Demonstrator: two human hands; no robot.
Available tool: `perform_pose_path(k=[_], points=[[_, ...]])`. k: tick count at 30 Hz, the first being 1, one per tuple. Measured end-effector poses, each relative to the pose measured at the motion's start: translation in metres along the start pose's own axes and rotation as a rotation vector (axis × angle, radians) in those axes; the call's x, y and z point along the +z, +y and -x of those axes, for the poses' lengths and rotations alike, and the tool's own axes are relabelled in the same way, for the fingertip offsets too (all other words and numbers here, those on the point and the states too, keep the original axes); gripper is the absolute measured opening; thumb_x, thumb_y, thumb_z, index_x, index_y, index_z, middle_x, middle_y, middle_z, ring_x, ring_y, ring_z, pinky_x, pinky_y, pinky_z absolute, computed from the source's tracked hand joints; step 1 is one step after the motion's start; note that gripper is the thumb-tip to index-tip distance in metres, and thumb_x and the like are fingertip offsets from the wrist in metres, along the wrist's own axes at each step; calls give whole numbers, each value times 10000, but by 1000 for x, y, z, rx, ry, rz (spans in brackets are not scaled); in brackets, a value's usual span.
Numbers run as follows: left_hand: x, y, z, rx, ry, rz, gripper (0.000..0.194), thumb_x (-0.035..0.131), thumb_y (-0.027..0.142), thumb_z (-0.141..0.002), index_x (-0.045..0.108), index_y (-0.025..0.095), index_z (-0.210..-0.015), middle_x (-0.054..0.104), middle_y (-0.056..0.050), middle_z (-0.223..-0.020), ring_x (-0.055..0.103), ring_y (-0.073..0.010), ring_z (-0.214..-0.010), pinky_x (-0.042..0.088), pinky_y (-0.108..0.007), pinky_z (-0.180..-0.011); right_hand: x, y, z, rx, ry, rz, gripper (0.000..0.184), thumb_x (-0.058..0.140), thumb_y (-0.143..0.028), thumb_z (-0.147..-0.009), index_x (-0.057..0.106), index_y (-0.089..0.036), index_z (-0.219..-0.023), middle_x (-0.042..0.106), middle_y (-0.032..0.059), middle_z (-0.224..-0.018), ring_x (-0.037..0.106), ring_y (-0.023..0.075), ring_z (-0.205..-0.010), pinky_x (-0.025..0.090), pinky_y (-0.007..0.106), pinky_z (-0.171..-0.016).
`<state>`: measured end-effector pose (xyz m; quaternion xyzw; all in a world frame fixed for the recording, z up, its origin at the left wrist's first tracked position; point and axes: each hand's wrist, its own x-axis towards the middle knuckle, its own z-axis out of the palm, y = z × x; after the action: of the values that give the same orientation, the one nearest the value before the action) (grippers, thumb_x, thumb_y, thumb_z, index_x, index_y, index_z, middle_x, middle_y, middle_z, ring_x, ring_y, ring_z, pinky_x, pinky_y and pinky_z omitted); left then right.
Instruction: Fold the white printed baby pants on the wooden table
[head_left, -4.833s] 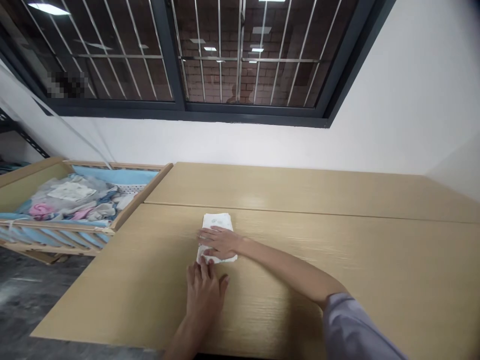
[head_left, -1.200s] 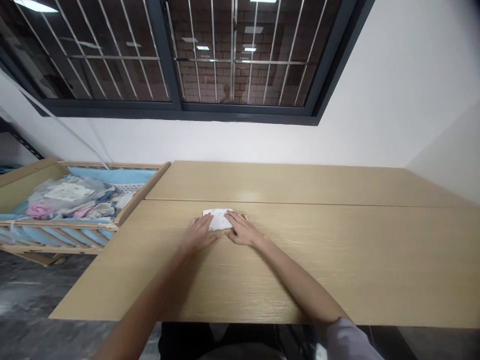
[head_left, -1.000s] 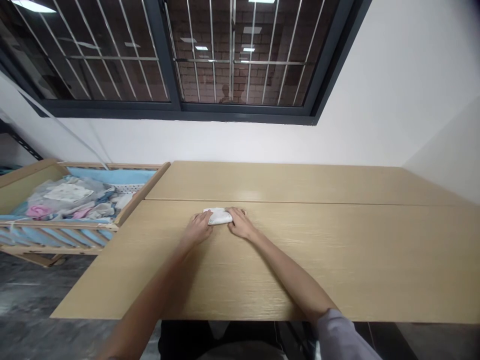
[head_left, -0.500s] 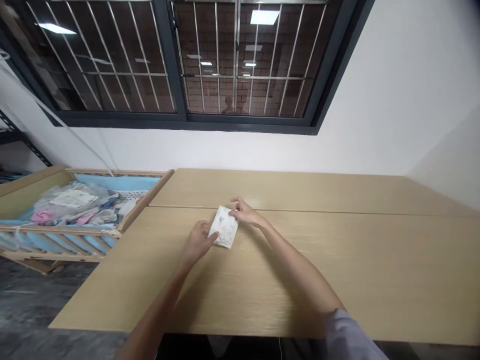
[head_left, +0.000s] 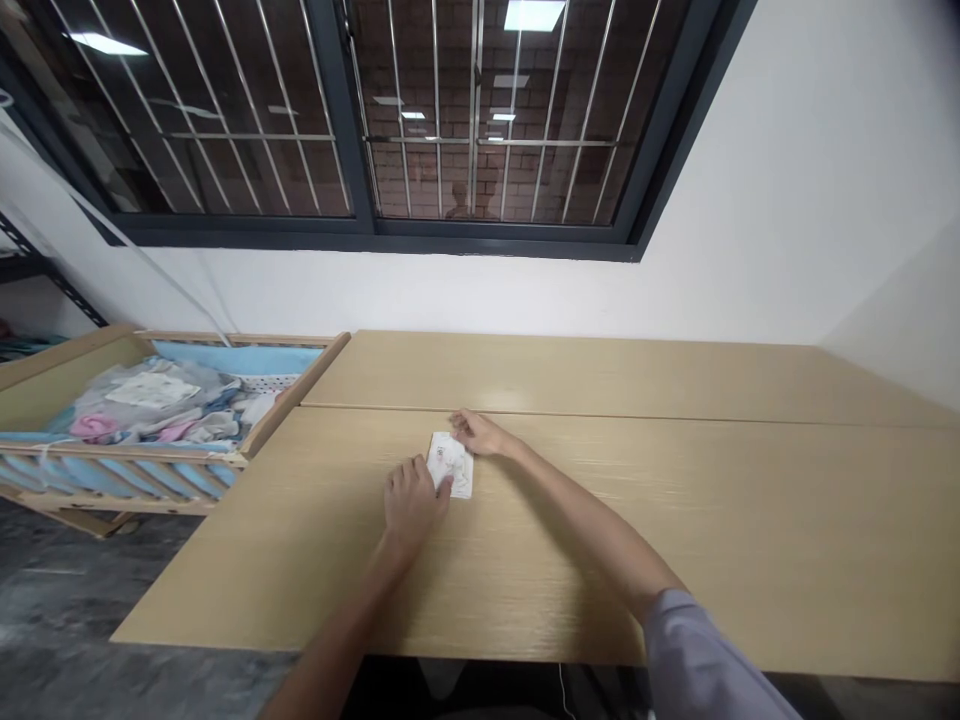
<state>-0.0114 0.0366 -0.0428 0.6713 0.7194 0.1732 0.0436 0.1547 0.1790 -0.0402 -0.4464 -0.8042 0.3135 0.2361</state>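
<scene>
A small folded white cloth [head_left: 450,465] with a faint printed pattern lies flat near the middle of a pale wooden table [head_left: 675,520], just short of the seam that runs across the tabletop. Its long sides point roughly away from the person, with a slight tilt.

The person reaches forward with both bare arms. The left hand [head_left: 411,503] sits at the cloth's near left corner, its fingers curved and touching the edge. The right hand [head_left: 480,434] comes in from the right, its fingertips [head_left: 455,420] at the far right corner. The hands work from opposite corners, leaving the printed middle uncovered and the cloth flat on the wood. Neither hand lifts it, but whether either is pinching the fabric cannot be told from this view.

A lavender sleeve [head_left: 697,660] covers the right upper arm. Left of the table stands a wooden crib [head_left: 292,390] holding a pile of clothes [head_left: 157,405].
</scene>
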Motion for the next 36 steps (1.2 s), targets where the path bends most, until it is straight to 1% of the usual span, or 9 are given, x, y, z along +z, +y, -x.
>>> perform_pose_path(k=[3,6,9,13,16,20,24,29,36], points=[[16,11,21,173,134,-76,704,412,565,-942,452,58,-1429,466,-302,-1481,439,-443,-1374,406,-586,-1069,-3,-19,14,-165,1,173,497,504,-372,-998,492,-181,-1457,497,151,-1515,464,267,-1405,339,441,-1173],[39,14,34,243,149,-93,744,383,590,-952,442,67,-1477,436,-287,-1525,374,-457,-1432,370,-630,-1105,2,-36,32,-401,-106,341,557,376,-447,-1047,377,-226,-1558,358,75,-1618,311,229,-1506,231,425,-1237],[52,11,38,255,120,-69,697,387,577,-960,526,83,-1432,529,-282,-1451,383,-464,-1429,362,-661,-1101,15,-39,46,-564,-211,360,548,348,-425,-1060,337,-245,-1578,350,38,-1618,286,177,-1514,205,377,-1248],[50,12,38,266,92,-46,678,434,573,-947,576,82,-1392,538,-280,-1443,329,-465,-1461,375,-646,-1101,29,-26,52,-667,-261,351,536,388,-366,-1054,363,-203,-1564,379,72,-1595,283,172,-1513,203,376,-1247],[41,16,37,252,36,-58,728,417,610,-949,586,40,-1369,523,-304,-1445,312,-478,-1464,374,-630,-1106,29,-16,49,-666,-270,326,524,374,-350,-1059,359,-214,-1564,377,63,-1596,284,160,-1512,201,377,-1247],[35,19,36,236,-22,-110,795,410,610,-956,548,-57,-1366,415,-379,-1490,350,-499,-1435,371,-603,-1113,20,-11,41,-581,-305,281,504,390,-343,-1054,392,-244,-1549,380,32,-1595,298,159,-1506,215,379,-1248],[38,14,36,243,11,-90,795,390,617,-960,456,5,-1463,393,-334,-1531,366,-470,-1436,386,-589,-1103,12,-14,35,-467,-323,262,501,436,-340,-1040,400,-307,-1538,366,-31,-1601,279,141,-1513,183,375,-1263],[44,9,37,261,71,-87,771,377,626,-963,396,93,-1519,442,-277,-1525,380,-438,-1437,411,-573,-1090,7,-3,26,-484,-311,285,535,365,-377,-1061,293,-290,-1584,261,-29,-1647,196,137,-1539,112,382,-1274],[35,14,37,260,27,-163,759,390,592,-977,428,20,-1476,409,-329,-1522,412,-458,-1406,426,-557,-1069,0,21,6,-393,-280,313,550,309,-431,-1068,262,-285,-1595,153,-17,-1680,117,158,-1556,68,370,-1275]])
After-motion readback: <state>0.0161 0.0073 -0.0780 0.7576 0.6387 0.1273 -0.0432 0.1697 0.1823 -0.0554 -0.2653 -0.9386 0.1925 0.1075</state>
